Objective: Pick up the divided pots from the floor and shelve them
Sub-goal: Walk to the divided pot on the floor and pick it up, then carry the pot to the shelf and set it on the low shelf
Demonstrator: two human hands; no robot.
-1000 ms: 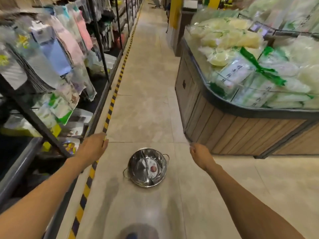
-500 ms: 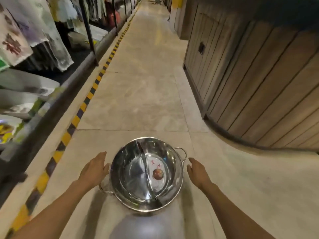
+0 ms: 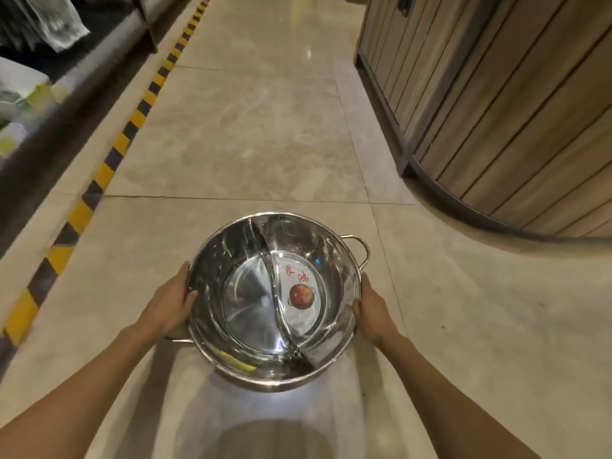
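A shiny steel divided pot (image 3: 246, 303) sits on the tiled floor just in front of me, split by a curved wall into two halves. A label with red characters and a red fruit picture lies in its right half. A wire handle sticks out at its upper right. My left hand (image 3: 169, 304) grips the pot's left rim, thumb hooked over the edge. On the right rim, my right hand (image 3: 372, 309) presses against the outer wall, fingers wrapped around it.
A low shelf unit (image 3: 66, 74) with packaged goods runs along the left, edged by a yellow-and-black floor stripe (image 3: 99, 175). A curved wooden display stand (image 3: 516, 120) rises on the right. The tiled aisle (image 3: 261, 127) stretches ahead between them.
I have crouched down close to the pot. Both hands, which hovered open on either side of it, have closed onto its left and right rim.
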